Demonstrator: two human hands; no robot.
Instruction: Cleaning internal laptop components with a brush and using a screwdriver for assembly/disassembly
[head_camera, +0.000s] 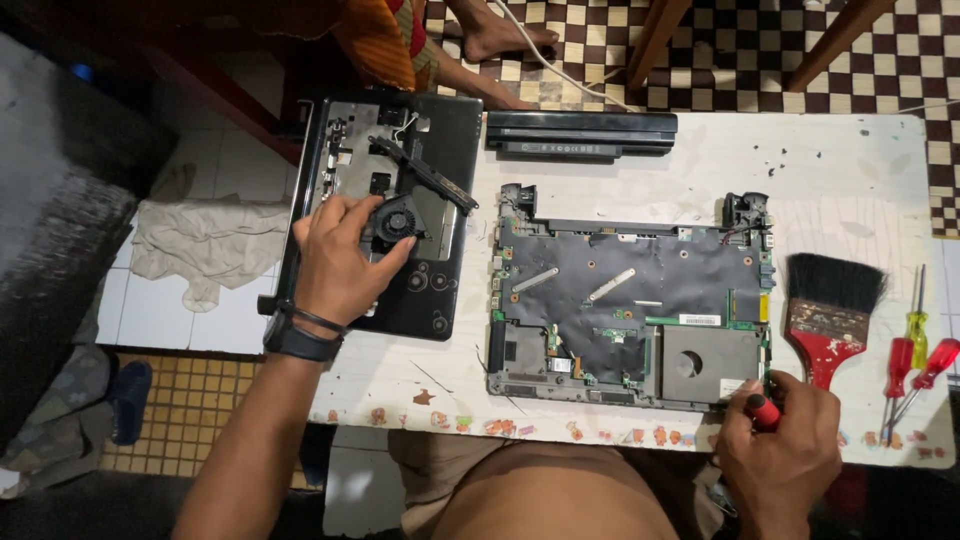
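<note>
L hand (340, 262) on fan (397, 220), R hand (785, 440) gripping prob. screwdriver (765, 408)

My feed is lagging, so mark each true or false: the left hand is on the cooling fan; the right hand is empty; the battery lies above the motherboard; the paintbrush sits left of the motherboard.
1. The left hand is on the cooling fan: true.
2. The right hand is empty: false, it grips a red-handled screwdriver.
3. The battery lies above the motherboard: true.
4. The paintbrush sits left of the motherboard: false, it lies to its right.
</note>
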